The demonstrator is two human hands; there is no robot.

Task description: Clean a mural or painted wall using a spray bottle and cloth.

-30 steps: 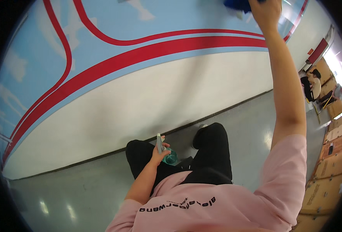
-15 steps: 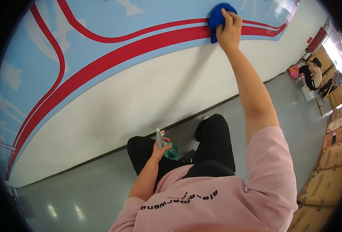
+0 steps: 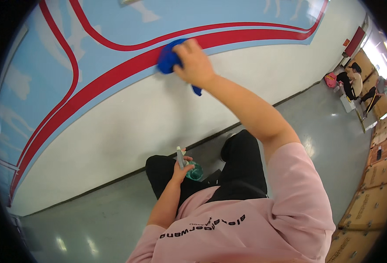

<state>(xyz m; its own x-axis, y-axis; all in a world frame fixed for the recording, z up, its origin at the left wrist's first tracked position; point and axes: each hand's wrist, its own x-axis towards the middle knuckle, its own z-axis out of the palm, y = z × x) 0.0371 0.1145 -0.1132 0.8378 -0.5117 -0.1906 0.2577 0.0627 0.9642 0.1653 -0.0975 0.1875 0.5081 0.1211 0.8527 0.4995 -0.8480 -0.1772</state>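
Observation:
My right hand (image 3: 194, 63) is closed on a bunched blue cloth (image 3: 169, 58), pressed against the broad red stripe of the wall panel (image 3: 114, 79). A loose end of the cloth hangs below the fingers, over the white part of the wall. Down by my thigh, my left hand (image 3: 182, 168) grips a spray bottle (image 3: 195, 172) by its neck. The bottle has a grey and white spray head and a clear green body. Its nozzle points toward the wall.
The panel is light blue with pale shapes and red lines, above a white wall (image 3: 128, 127). A dark strip edges the grey floor (image 3: 97, 197). Wooden crates (image 3: 375, 190) line the right side. Two people sit far right beside a pink bag (image 3: 330, 79) and a white box (image 3: 347, 104).
My right hand has moved the blue cloth leftward and slightly down along the red stripe, bending my arm. The left hand with the spray bottle has stayed in place.

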